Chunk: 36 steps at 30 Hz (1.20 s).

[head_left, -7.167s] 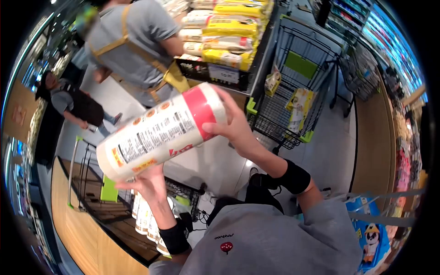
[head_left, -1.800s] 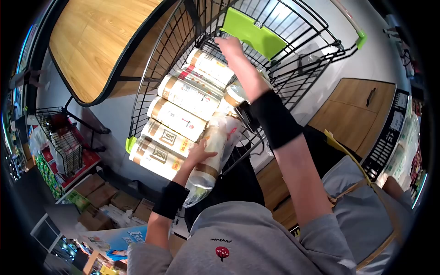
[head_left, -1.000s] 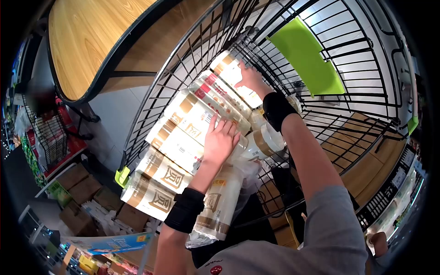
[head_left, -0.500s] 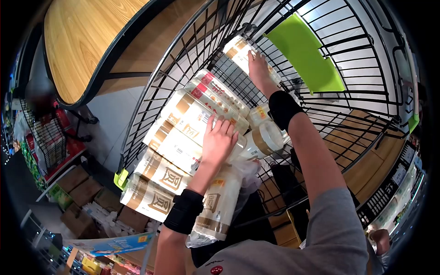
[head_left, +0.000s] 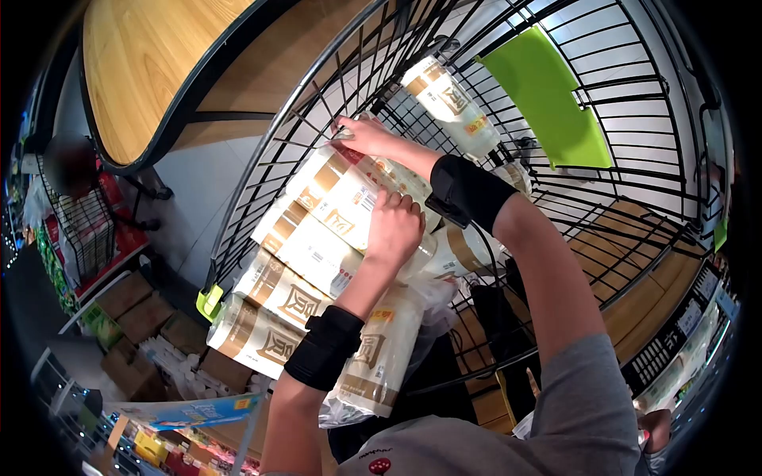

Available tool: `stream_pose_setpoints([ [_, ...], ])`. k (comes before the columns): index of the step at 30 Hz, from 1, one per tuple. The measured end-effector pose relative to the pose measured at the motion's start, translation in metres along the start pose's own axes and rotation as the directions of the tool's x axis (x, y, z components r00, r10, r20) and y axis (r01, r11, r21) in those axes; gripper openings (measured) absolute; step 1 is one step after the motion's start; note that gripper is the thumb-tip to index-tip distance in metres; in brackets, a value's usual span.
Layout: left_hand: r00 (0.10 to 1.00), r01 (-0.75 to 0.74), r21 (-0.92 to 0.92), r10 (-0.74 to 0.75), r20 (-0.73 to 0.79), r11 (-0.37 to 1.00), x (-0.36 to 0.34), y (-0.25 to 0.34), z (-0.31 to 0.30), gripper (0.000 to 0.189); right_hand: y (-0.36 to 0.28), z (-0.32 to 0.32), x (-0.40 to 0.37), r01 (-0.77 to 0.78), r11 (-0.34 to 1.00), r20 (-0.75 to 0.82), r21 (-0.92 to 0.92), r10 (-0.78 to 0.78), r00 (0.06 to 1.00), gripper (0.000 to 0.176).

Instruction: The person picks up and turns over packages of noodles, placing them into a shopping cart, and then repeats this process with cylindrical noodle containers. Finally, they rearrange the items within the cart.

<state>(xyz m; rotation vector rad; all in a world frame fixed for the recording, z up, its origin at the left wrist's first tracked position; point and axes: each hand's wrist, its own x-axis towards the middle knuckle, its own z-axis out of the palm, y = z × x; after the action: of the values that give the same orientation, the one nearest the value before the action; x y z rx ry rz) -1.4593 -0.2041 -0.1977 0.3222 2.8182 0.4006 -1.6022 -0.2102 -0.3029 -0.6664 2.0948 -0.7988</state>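
Note:
Several white and brown wrapped packs [head_left: 287, 299] lie stacked side by side in a black wire shopping cart [head_left: 305, 67]. My left hand [head_left: 395, 226] rests on the stack's right part with its fingers curled on a pack's wrapping. My right hand [head_left: 367, 136] reaches across to the stack's far end and grips the end of the red and clear pack [head_left: 397, 176]. One white and brown pack [head_left: 451, 103] lies apart near the cart's far side. Another pack [head_left: 381, 349] in clear plastic lies close to my body.
A wooden tabletop [head_left: 159, 63] with a black edge stands beyond the cart's left side. A green panel [head_left: 548, 99] is fixed to the cart wires. Cardboard boxes [head_left: 143, 317] are at the lower left, and a shelf with price labels [head_left: 675, 333] is at the right.
My right hand has let go of the separate far pack and moved left to the red and clear pack. My left hand's fingers have curled in.

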Motion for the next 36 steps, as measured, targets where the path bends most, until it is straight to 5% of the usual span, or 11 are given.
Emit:
stream_pose_setpoints([
  [7, 1.0, -0.008, -0.039, 0.008, 0.002, 0.999, -0.003, -0.002, 0.003, 0.026, 0.003, -0.003, 0.012, 0.009, 0.993, 0.015, -0.116, -0.007, 1.0, 0.041],
  [11, 0.994, 0.059, -0.097, -0.068, -0.087, 0.993, -0.011, -0.004, -0.012, 0.02, -0.004, -0.001, -0.037, -0.035, 0.93, -0.208, 0.367, 0.119, 0.971, 0.054],
  [13, 0.892, 0.279, -0.302, -0.363, -0.271, 0.911, -0.021, -0.011, -0.028, 0.02, -0.01, -0.015, -0.07, -0.121, 0.886, -0.046, 0.447, 0.157, 0.986, 0.059],
  [15, 0.687, 0.42, -0.492, -0.621, -0.377, 0.763, -0.027, -0.02, -0.052, 0.028, -0.045, -0.039, -0.102, -0.23, 0.875, 0.113, 0.426, 0.2, 0.973, 0.068],
  [17, 0.506, 0.459, -0.798, -0.853, -0.125, 0.39, -0.039, -0.039, -0.052, 0.024, -0.063, -0.028, -0.117, -0.224, 0.908, 0.232, 0.355, 0.147, 0.962, 0.083],
  [19, 0.328, 0.313, -0.939, -0.911, 0.249, -0.144, -0.044, -0.05, -0.04, 0.025, -0.079, 0.016, -0.123, -0.22, 0.963, -0.028, -0.152, 0.219, 0.975, 0.091],
  [20, 0.298, 0.443, -0.88, -0.897, 0.326, -0.172, -0.047, -0.05, -0.036, 0.032, -0.088, 0.023, -0.121, -0.224, 0.94, -0.078, -0.258, 0.211, 0.974, 0.09],
  [31, 0.495, 0.365, -0.815, -0.647, 0.58, -0.451, -0.051, -0.032, -0.05, 0.049, -0.089, -0.029, -0.134, -0.215, 0.976, -0.016, 0.036, 0.216, 0.976, 0.102],
  [32, 0.522, 0.329, -0.844, -0.663, 0.536, -0.424, -0.05, -0.031, -0.046, 0.049, -0.071, -0.02, -0.13, -0.09, 0.993, -0.268, -0.072, 0.068, 0.961, 0.108],
  [35, 0.667, 0.428, -0.802, -0.454, 0.591, -0.416, -0.048, -0.032, -0.035, 0.049, -0.06, -0.075, -0.134, -0.108, 0.994, -0.058, -0.012, 0.107, 0.993, 0.099],
  [36, 0.674, 0.5, -0.83, -0.492, 0.552, -0.246, -0.046, -0.025, -0.033, 0.044, -0.049, -0.085, -0.133, -0.036, 0.998, -0.124, -0.05, 0.03, 0.992, 0.098],
])
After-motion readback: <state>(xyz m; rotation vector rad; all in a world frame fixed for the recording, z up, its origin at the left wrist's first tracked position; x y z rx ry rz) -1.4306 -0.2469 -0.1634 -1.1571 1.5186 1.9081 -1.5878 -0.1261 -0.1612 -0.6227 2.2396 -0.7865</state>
